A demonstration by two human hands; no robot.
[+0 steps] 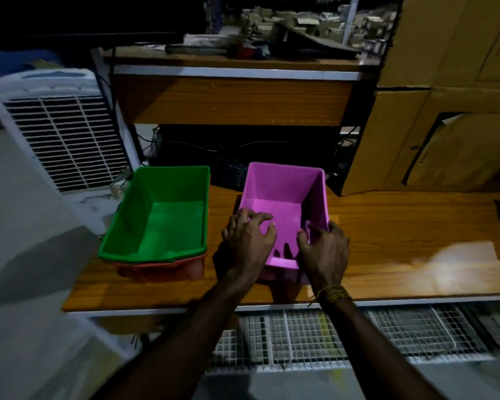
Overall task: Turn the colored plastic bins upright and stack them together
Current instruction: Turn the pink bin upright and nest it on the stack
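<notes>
I see both hands gripping the pink bin [283, 192], upright just right of the green bin [162, 209]: left hand [247, 241] over its near-left rim, right hand [325, 252] clasping its near-right corner.

You have a smooth, faintly glossy pink plastic bin [283, 197] on a varnished wood-grain tabletop [387, 241] that throws back glare. Left of it, the green plastic bin [159, 209] looks equally smooth. Right of it stands matt brown cardboard [445, 140].
</notes>
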